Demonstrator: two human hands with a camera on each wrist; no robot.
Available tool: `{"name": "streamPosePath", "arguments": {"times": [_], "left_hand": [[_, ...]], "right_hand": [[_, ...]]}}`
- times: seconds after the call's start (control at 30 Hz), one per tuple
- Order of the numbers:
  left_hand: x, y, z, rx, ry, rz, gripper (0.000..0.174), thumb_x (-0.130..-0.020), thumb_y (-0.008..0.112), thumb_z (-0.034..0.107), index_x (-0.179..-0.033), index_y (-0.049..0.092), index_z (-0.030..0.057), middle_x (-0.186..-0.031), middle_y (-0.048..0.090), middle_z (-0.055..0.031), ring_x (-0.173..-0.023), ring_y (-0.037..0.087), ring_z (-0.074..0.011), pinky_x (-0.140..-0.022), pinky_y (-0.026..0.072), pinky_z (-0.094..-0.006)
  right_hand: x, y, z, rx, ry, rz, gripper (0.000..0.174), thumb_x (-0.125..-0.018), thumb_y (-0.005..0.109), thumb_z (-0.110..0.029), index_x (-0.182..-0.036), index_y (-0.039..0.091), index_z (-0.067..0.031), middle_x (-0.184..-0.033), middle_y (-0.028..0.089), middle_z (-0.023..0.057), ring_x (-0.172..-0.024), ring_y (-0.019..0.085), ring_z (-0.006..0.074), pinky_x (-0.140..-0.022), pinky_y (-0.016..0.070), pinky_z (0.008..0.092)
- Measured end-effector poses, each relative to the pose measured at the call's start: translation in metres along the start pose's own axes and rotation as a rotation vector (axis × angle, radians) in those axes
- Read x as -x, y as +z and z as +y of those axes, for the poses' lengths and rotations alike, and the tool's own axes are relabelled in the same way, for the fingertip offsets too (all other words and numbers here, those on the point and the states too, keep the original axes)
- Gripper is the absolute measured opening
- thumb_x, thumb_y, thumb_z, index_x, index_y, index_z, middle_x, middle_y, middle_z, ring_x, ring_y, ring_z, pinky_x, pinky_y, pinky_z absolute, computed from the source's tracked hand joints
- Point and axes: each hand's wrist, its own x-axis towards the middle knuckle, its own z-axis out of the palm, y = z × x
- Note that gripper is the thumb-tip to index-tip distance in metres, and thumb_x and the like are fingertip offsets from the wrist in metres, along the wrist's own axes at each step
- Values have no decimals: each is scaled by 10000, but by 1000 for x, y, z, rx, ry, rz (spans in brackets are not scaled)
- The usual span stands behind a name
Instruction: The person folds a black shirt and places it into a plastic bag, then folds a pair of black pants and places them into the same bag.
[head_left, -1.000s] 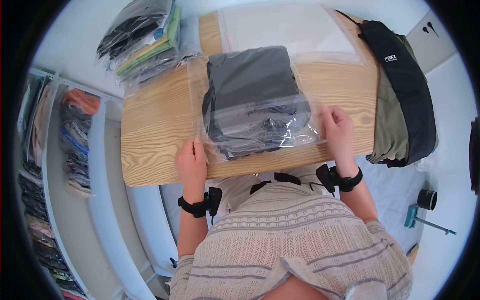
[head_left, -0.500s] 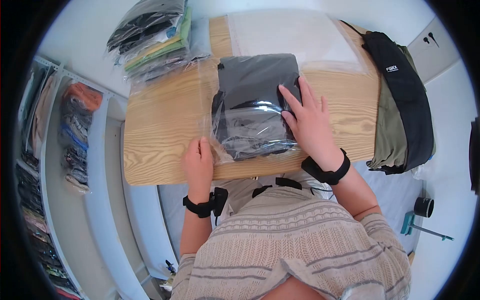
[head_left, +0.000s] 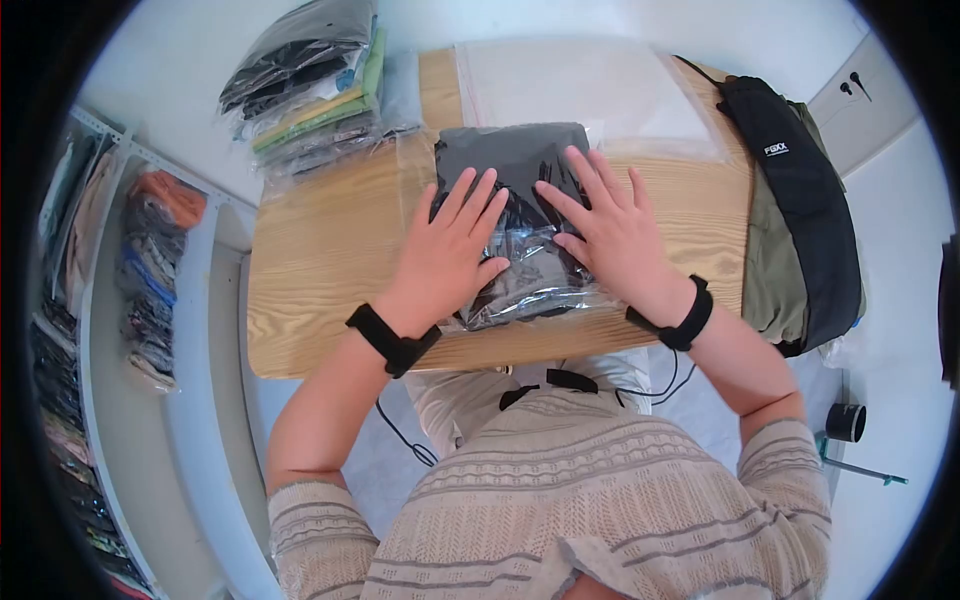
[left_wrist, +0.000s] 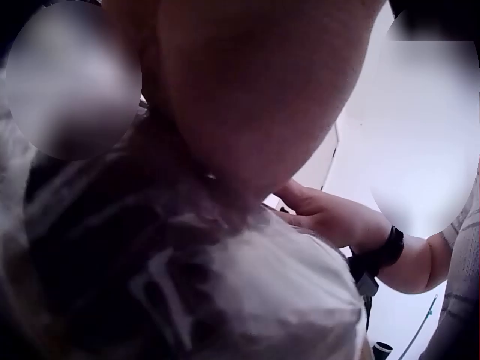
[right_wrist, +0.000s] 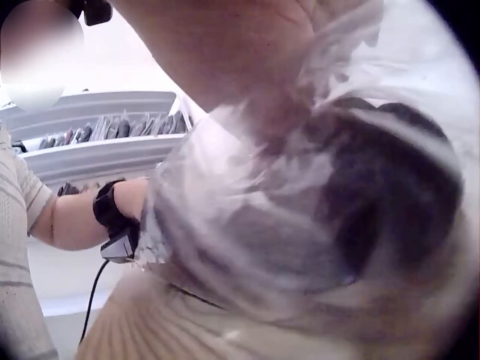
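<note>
A folded dark grey garment point(head_left: 510, 150) lies in a clear plastic bag point(head_left: 535, 290) near the table's front edge. Spread over its left side, the left hand point(head_left: 445, 250) rests with fingers straight. The right hand point(head_left: 620, 235) lies flat on the right side, fingers fanned out and pointing away from the body. In the left wrist view, crinkled plastic point(left_wrist: 285, 285) shows under the hand. The right wrist view shows the dark cloth point(right_wrist: 397, 180) through the film, close beneath the palm.
A stack of bagged clothes point(head_left: 310, 90) stands at the back left of the wooden table point(head_left: 320, 260). Flat clear bags point(head_left: 590, 90) lie at the back. Black and olive garments point(head_left: 800, 210) hang over the right edge. Shelves point(head_left: 150, 450) with bagged clothes line the left.
The right hand left the bag's right edge and came onto the garment. The left hand then released the bag's left corner and moved up onto it too. The bag's front part now lies flatter.
</note>
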Motion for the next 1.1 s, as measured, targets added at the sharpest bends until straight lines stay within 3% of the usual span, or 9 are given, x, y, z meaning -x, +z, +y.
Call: {"name": "streamPosePath", "arguments": {"times": [0.07,0.13,0.37,0.67,0.9,1.0,1.1], "left_hand": [[-1,6,-7,3,35,-23,705,-876,581,388,-1432,328,36,-1521,262,-141,-1405,238,-313,-1098,242,-520],[-1,13,-11,74,35,-52,712,-887,542,439,-1431,327,34,-1521,262,-143,-1406,234,-315,-1103,220,-541],[-4,22,-15,181,6,-161,695,-899,531,406,-1440,306,33,-1528,233,-151,-1414,206,-329,-1119,197,-534],[-5,30,-18,251,21,-181,694,-910,518,395,-1446,283,23,-1535,205,-156,-1421,177,-339,-1123,192,-525],[-6,22,-17,118,75,-150,677,-915,512,398,-1437,306,19,-1520,244,-159,-1399,230,-339,-1117,225,-493],[-8,13,-16,67,72,-135,654,-913,520,401,-1427,338,41,-1506,275,-161,-1392,252,-331,-1114,235,-481],[-17,10,-23,6,56,-127,673,-899,534,436,-1434,337,78,-1500,291,-150,-1395,255,-316,-1111,238,-481]], "right_hand": [[-1,11,12,-39,-179,-63,472,-895,575,-373,-1343,497,-248,-1438,397,116,-1336,359,292,-1058,308,500],[1,20,18,-131,-172,-103,471,-902,564,-375,-1350,493,-246,-1441,394,114,-1341,353,302,-1061,306,500],[0,33,25,-381,-135,-217,429,-924,546,-335,-1338,511,-226,-1448,383,119,-1359,322,337,-1066,333,466],[-3,41,32,-506,-139,-242,415,-922,548,-324,-1323,525,-218,-1439,388,126,-1355,322,340,-1073,332,458],[-9,26,34,-271,-240,-175,417,-910,551,-382,-1295,546,-221,-1404,428,134,-1340,340,326,-1064,319,473],[-19,11,28,-158,-238,-324,505,-886,569,-437,-1342,500,-231,-1451,372,137,-1352,324,318,-1052,302,537],[-16,19,30,-128,-256,-90,560,-887,561,-459,-1386,448,-230,-1480,330,137,-1373,295,318,-1050,295,559]]}}
